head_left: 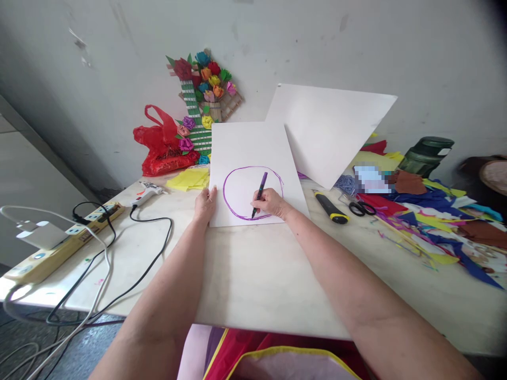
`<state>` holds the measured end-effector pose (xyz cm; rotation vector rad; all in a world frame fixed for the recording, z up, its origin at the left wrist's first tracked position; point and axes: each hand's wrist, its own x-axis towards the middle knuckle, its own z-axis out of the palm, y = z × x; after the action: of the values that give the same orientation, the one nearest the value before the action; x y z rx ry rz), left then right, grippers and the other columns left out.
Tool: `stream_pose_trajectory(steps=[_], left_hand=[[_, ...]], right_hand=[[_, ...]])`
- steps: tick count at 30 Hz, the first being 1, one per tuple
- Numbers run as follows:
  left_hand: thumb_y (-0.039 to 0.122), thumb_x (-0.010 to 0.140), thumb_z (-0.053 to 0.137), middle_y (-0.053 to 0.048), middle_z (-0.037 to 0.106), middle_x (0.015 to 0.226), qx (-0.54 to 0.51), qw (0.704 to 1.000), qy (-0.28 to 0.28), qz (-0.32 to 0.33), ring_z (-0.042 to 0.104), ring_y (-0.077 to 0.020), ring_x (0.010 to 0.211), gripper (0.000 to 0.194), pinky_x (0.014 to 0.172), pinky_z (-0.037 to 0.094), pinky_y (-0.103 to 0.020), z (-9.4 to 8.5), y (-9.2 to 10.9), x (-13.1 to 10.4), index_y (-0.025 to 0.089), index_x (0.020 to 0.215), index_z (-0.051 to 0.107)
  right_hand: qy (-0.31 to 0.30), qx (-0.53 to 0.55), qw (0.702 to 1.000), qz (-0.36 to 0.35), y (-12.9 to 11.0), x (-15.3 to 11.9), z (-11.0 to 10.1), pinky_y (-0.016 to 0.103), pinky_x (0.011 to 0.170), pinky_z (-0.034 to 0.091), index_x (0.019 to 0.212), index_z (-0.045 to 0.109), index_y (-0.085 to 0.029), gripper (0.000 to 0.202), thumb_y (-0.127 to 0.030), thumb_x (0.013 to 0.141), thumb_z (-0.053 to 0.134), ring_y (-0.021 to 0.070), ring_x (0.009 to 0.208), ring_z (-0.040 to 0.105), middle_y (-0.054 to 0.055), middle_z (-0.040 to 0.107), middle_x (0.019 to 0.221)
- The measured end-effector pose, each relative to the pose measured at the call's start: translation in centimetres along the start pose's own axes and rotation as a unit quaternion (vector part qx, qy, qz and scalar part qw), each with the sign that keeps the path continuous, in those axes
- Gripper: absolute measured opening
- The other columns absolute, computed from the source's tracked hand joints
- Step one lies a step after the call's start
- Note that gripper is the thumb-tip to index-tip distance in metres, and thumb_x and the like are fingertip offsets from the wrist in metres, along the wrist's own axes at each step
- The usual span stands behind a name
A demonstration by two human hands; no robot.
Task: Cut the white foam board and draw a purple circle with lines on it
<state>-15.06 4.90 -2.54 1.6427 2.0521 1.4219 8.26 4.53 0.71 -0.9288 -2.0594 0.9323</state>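
A white board [247, 145] lies on the pale table, its far end near the wall. On it is a large purple circle [224, 189] drawn in rough, doubled lines. My right hand [269, 202] grips a purple and black marker [262, 186], tilted, with its tip at the circle's lower edge. At the board's left edge, my left hand [205, 205] holds the board, thumb on its face and the other fingers partly hidden.
Behind stands a second white board [330, 126]. To the left are a glue gun [147, 193], yellow paper [188, 179], a red bag [160, 145] and a power strip [39, 264]. Rightward lie a yellow-black cutter [331, 207], scissors [362, 208], scraps [431, 211] and a bottle [425, 157].
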Motion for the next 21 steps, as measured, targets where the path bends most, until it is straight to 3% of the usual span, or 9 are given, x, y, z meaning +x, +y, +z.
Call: stream_pose_trajectory(steps=[12,21], left_hand=[[0.052,0.080,0.037,0.001,0.041,0.052,0.018,1.000,-0.003,-0.002,0.040,-0.0139,0.053,0.038,0.052,0.030,-0.026,-0.27,0.53,-0.20,0.021,0.058,0.042],[0.053,0.080,0.037,0.001,0.043,0.053,0.010,1.000,-0.006,-0.007,0.041,-0.0144,0.055,0.039,0.053,0.031,-0.027,-0.20,0.45,-0.14,0.021,0.060,0.044]], right_hand=[[-0.002,0.072,0.997,-0.012,-0.06,-0.05,-0.26,0.019,0.046,0.037,0.053,0.051,-0.015,0.008,-0.017,0.060,0.053,0.0085,0.044,0.051,-0.003,0.051,0.046],[-0.010,0.059,0.998,-0.010,-0.13,-0.14,-0.35,0.019,0.045,0.037,0.053,0.050,-0.014,0.007,-0.015,0.059,0.051,0.0087,0.043,0.051,-0.004,0.050,0.047]])
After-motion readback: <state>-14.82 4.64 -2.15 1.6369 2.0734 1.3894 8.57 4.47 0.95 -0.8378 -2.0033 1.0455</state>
